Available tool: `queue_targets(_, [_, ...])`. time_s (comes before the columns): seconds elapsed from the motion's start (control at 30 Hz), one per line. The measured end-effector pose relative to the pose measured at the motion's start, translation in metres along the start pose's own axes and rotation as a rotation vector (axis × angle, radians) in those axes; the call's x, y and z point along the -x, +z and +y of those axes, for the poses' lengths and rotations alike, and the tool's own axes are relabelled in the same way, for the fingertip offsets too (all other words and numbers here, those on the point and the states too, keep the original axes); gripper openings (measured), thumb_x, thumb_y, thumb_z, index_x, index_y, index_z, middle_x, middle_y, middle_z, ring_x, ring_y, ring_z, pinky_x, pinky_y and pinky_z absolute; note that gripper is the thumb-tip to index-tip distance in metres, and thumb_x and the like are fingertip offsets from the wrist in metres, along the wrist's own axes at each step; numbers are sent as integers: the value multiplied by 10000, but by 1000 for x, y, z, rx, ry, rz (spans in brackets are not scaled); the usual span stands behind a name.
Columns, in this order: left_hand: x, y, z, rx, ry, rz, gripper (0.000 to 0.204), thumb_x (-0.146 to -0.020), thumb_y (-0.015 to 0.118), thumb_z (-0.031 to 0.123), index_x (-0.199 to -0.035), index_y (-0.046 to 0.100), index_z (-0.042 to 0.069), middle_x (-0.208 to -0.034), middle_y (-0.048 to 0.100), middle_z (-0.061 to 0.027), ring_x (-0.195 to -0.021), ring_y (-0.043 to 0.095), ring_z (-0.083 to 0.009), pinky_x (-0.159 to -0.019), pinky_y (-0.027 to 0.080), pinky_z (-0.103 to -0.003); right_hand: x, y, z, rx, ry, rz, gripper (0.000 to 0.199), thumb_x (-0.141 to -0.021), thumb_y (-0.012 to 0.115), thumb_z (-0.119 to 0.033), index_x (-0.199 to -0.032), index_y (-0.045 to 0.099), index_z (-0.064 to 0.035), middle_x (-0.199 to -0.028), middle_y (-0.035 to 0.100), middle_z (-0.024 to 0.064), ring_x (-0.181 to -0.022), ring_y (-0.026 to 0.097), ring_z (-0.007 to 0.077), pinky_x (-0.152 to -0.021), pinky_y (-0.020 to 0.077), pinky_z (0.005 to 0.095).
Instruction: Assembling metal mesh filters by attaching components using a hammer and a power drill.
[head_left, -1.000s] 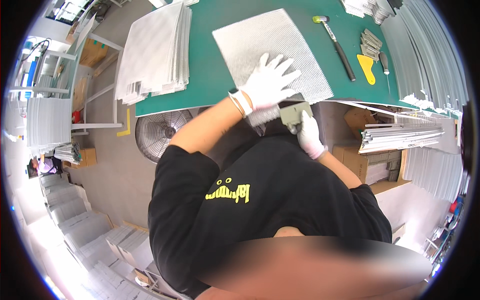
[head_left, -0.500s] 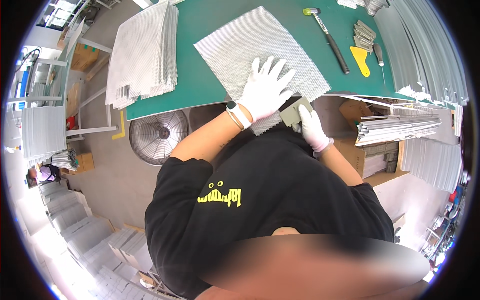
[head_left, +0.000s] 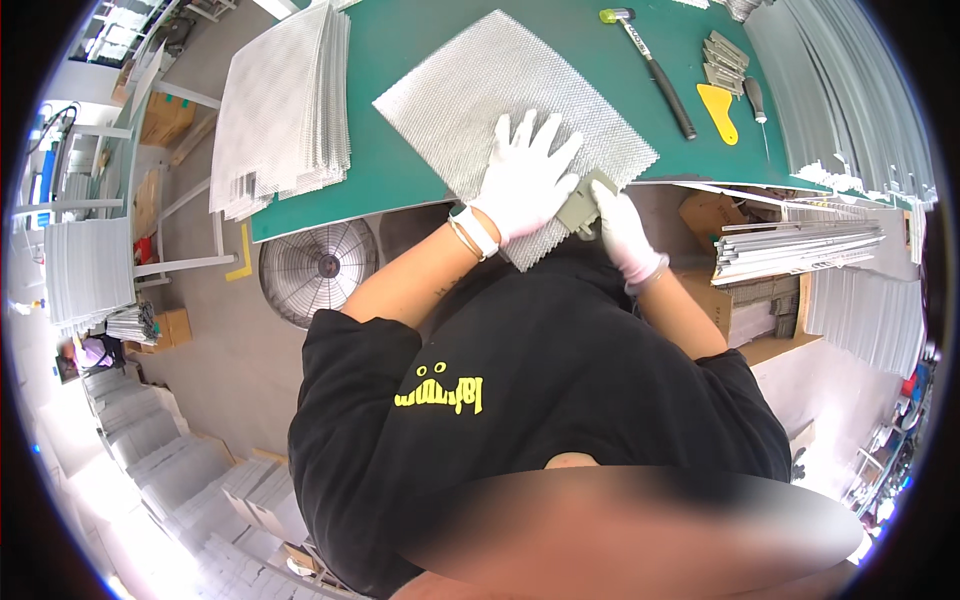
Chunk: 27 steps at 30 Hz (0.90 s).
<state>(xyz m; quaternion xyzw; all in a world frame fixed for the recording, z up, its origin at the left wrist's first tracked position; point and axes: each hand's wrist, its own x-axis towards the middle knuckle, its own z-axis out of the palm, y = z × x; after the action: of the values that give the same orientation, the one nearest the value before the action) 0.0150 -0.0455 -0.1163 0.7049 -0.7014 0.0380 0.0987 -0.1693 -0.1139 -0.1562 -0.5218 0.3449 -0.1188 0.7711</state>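
A silvery honeycomb-mesh sheet [head_left: 470, 85] lies at an angle on the green tabletop, one corner jutting over the front edge toward my body. My left hand [head_left: 527, 182], in a white glove, presses flat on the sheet with fingers spread. In my gloved right hand [head_left: 625, 235] is a flat grey-green plate with a notched edge [head_left: 578, 208], the thumb on top and the other fingers mostly hidden underneath. This plate sits against the sheet's near right edge, beside my left hand; how the two meet beneath is hidden.
Stacked mesh sheets [head_left: 275, 110] stand at the table's left. To the right lie a hammer [head_left: 655, 75], a yellow scraper [head_left: 718, 112], a screwdriver [head_left: 756, 100] and several metal pieces [head_left: 724, 62]. A round floor fan [head_left: 328, 265] is below the table's front edge.
My right hand has moved the plate up and a little left, onto the sheet's edge. The sheet has shifted slightly left under my spread left hand.
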Motion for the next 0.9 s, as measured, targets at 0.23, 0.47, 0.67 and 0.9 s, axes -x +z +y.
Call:
queue_targets(0.23, [29, -4, 32, 119, -8, 2, 571, -939, 555, 335, -1463, 496, 117, -1493, 452, -208, -1421, 353, -429, -1174, 180, -647, 24, 19, 42, -210, -260, 407, 252, -1024, 581, -197, -1143, 640, 18, -1029, 670, 58, -909, 611, 134, -807, 499, 296])
queue_targets(0.47, [26, -4, 34, 101, -11, -1, 554, -932, 569, 334, -1443, 522, 125, -1488, 461, -200, -1420, 354, -422, -1180, 175, -635, -2, 20, 72, -509, -284, 399, 276, -1038, 568, -253, -1146, 652, -14, -1026, 669, 50, -919, 612, 139, -826, 501, 297])
queue_targets(0.67, [-12, -7, -44, 120, 260, 5, 521, -904, 596, 329, -1385, 576, 130, -1448, 503, -197, -1385, 418, -394, -1163, 231, -613, -13, 21, -5, 249, 51, -372, 397, -960, 670, -371, -1136, 659, -16, -939, 684, 46, -769, 620, 117, -692, 517, 281])
queue_targets(0.9, [14, -22, 1, 212, 139, 92, 556, -855, 670, 308, -1327, 571, 31, -1356, 549, -201, -1280, 487, -394, -1130, 323, -518, -55, -136, 105, -723, 94, 656, 229, -948, 683, -314, -1030, 661, -101, -896, 648, 36, -715, 515, 117, -616, 416, 270])
